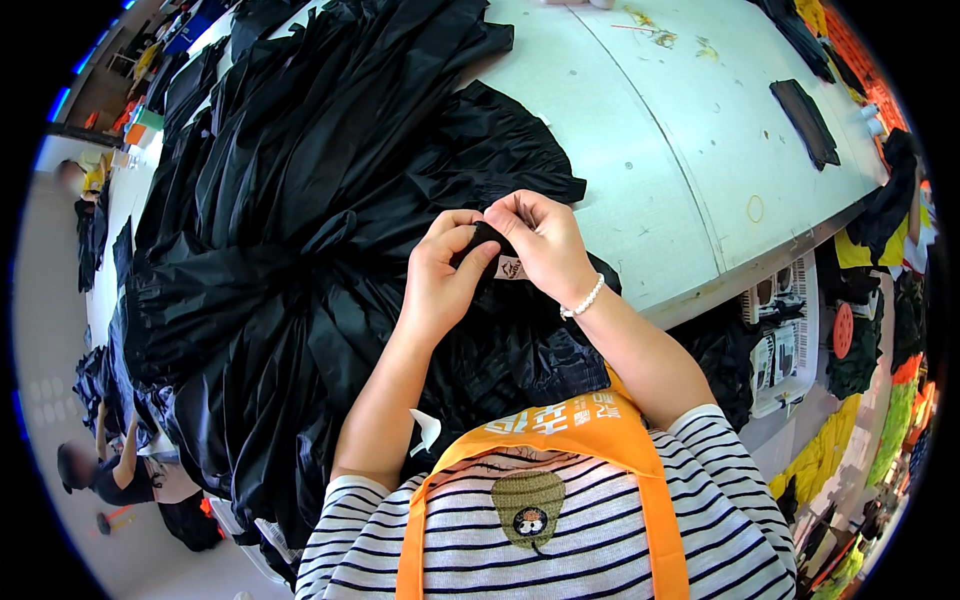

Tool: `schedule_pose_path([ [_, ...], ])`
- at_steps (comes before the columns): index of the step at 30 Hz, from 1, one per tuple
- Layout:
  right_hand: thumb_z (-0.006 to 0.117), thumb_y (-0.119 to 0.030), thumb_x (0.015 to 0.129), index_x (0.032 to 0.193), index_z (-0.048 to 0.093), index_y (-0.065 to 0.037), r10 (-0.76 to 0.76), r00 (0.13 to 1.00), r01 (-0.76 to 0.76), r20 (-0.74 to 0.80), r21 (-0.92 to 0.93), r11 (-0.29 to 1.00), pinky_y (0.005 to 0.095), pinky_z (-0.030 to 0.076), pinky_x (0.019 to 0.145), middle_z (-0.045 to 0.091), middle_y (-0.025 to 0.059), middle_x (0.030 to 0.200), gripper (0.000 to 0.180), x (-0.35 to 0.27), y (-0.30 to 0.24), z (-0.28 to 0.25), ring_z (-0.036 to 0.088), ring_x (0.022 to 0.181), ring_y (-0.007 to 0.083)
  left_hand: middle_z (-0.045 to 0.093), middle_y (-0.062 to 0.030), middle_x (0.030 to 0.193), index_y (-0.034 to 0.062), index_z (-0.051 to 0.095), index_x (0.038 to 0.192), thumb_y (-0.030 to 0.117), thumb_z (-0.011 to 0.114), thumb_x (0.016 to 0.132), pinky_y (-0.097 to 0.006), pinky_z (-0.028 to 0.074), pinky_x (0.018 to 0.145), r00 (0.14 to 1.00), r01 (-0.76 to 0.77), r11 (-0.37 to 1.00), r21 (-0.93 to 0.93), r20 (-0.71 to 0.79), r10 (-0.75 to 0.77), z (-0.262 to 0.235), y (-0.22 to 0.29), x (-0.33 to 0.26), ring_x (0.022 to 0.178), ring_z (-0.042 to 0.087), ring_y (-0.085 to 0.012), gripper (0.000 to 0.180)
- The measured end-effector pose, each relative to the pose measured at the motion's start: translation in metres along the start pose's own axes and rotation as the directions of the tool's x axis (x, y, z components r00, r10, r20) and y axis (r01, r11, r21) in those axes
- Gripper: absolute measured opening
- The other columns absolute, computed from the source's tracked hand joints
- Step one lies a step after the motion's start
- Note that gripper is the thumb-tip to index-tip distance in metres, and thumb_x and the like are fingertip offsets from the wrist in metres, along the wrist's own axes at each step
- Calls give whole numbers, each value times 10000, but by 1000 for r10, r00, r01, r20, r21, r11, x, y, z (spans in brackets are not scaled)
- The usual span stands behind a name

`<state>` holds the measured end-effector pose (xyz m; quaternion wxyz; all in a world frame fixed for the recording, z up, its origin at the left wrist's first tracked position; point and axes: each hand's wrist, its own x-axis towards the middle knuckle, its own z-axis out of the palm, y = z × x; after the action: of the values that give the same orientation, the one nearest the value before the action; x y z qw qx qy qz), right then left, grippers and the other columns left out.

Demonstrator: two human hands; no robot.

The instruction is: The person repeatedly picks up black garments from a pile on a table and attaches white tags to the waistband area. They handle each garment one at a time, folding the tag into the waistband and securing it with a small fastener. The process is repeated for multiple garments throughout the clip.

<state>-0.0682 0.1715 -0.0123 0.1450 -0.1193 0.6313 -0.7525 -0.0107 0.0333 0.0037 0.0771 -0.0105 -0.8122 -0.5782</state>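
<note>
A heap of black garments (300, 230) in thin, gathered cloth covers the left of the table and hangs down in front of me. My left hand (445, 268) pinches a folded black edge of one garment (484, 236), thumb on top. Close beside it, the fingertips of my right hand (545, 238) are pressed together at the same edge. Something thin and dark shows among the right fingers, too small to name. Just below the fingers hangs a small pale label (511, 268) with dark print. The garment's body falls beneath my wrists.
The pale table (640, 220) reaches right, with a folded black cloth (805, 123) and a rubber band (755, 208) on it. White crates (785, 335) and yellow clothes (822, 450) lie below its right edge. Another person (120, 470) works at the far left.
</note>
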Motion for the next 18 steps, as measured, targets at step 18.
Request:
schedule_pose_path([
  [18, 601, -226, 913, 968, 580, -5, -53, 998, 45, -35, -190, 981, 211, 435, 635, 580, 3, 798, 229, 11, -15, -32, 494, 677, 61, 533, -40, 1077, -44, 632, 912, 22, 644, 830, -218, 420, 818, 993, 114, 916, -386, 21, -115, -5, -13, 0, 954, 515, -103, 106],
])
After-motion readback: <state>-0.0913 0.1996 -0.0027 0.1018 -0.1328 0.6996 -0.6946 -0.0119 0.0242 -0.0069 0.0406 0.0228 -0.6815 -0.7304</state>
